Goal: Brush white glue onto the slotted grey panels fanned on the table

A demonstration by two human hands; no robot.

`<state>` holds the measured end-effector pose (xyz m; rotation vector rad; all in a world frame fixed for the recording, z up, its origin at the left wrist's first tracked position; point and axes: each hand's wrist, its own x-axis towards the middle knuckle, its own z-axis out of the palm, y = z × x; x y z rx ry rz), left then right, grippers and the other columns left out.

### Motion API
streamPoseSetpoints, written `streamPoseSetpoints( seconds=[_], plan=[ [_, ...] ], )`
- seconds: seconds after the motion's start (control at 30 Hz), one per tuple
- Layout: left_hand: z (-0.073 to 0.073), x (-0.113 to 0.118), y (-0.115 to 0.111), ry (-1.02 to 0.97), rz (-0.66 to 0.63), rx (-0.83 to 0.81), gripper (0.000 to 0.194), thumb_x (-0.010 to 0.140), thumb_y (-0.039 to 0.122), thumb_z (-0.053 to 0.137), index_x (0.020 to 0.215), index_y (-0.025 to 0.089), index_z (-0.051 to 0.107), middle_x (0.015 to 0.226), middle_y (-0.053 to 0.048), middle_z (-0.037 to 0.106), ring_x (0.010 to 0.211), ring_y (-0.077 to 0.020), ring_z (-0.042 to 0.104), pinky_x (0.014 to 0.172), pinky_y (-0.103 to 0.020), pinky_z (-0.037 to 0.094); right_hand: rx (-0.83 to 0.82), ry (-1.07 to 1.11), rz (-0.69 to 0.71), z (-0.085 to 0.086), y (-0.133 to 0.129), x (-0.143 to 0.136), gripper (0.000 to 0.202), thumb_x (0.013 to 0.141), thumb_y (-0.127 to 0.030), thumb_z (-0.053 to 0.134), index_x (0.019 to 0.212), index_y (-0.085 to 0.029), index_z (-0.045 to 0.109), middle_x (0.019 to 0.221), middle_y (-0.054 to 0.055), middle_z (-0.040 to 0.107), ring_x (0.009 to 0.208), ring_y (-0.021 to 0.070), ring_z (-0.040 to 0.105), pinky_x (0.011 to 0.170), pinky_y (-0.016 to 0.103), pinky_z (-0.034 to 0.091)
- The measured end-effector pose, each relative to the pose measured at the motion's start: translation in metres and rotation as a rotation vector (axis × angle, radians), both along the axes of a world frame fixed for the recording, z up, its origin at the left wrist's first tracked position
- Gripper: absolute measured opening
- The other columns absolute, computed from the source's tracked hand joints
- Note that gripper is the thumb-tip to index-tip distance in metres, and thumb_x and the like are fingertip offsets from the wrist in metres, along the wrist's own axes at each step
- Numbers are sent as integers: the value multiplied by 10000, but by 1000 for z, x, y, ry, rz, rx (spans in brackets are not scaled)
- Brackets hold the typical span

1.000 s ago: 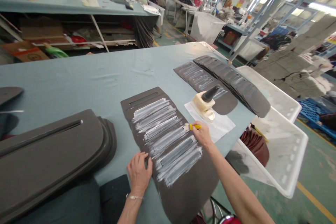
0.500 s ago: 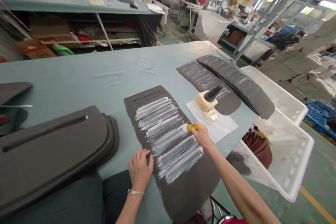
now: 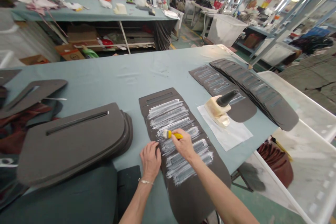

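A dark grey-brown panel (image 3: 207, 192) with slots lies before me on the table, streaked across with white paste, probably glue. My right hand (image 3: 183, 143) grips a yellow-handled brush (image 3: 175, 134); its whitened bristles are on the panel near its left edge. My left hand (image 3: 150, 159) rests palm down at the panel's left edge, fingers extended and holding nothing. To the right, a cream plastic container (image 3: 214, 106) with a black cone-shaped spout and white paste at its opening sits on a white sheet (image 3: 237, 136).
A stack of dark panels (image 3: 78, 140) stands at left, beside dark green material (image 3: 78, 192). Several more slotted panels (image 3: 262, 87) overlap at the right back. White plastic bins (image 3: 312, 168) stand off the table's right edge, one with brown pieces (image 3: 277, 162).
My right hand has drawn the brush leftward across the panel, from its right side toward the left edge. My left hand stays at the edge. The whole view has shifted left.
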<state>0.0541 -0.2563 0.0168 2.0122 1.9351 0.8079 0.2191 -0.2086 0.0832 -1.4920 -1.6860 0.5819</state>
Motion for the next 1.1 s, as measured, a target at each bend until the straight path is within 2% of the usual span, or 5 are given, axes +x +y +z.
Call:
streamPoseSetpoints(
  seconds=[0.13, 0.33, 0.53, 0.83, 1.1],
  plan=[
    [-6, -1, 3, 114, -64, 14, 281, 868, 146, 405, 1062, 210, 598, 1149, -81, 626, 1162, -220, 498, 975, -419, 316, -24, -23, 154, -17, 6, -13, 142, 829, -201, 497, 869, -213, 632, 843, 33, 651, 785, 158, 597, 744, 255, 452],
    [-8, 2, 2, 160, -49, 14, 283, 865, 147, 411, 1067, 191, 605, 1155, -103, 622, 1176, -236, 487, 963, -424, 323, 4, -274, -127, -9, 23, 46, 136, 819, -167, 480, 812, -196, 613, 815, 54, 623, 750, 163, 578, 724, 253, 423],
    [-10, 2, 2, 166, -53, 22, 261, 882, 171, 399, 1061, 193, 588, 1149, -87, 621, 1162, -235, 490, 952, -413, 323, -2, -216, 187, -8, 7, 19, 147, 846, -212, 476, 887, -215, 617, 834, 36, 637, 756, 150, 586, 715, 234, 431],
    [-12, 3, 3, 170, -51, 40, 252, 880, 176, 400, 1051, 195, 584, 1118, -90, 624, 1143, -246, 495, 935, -403, 324, -71, -263, -364, -21, 59, 143, 195, 736, -257, 465, 750, -188, 647, 628, 7, 603, 584, 154, 532, 596, 252, 389],
    [-16, 3, 2, 160, -35, 31, 263, 886, 179, 395, 1073, 202, 578, 1135, -84, 615, 1156, -238, 485, 944, -396, 335, -14, -208, -210, -13, 38, 90, 197, 775, -278, 462, 778, -213, 648, 676, 0, 629, 591, 142, 547, 596, 240, 398]
  ],
)
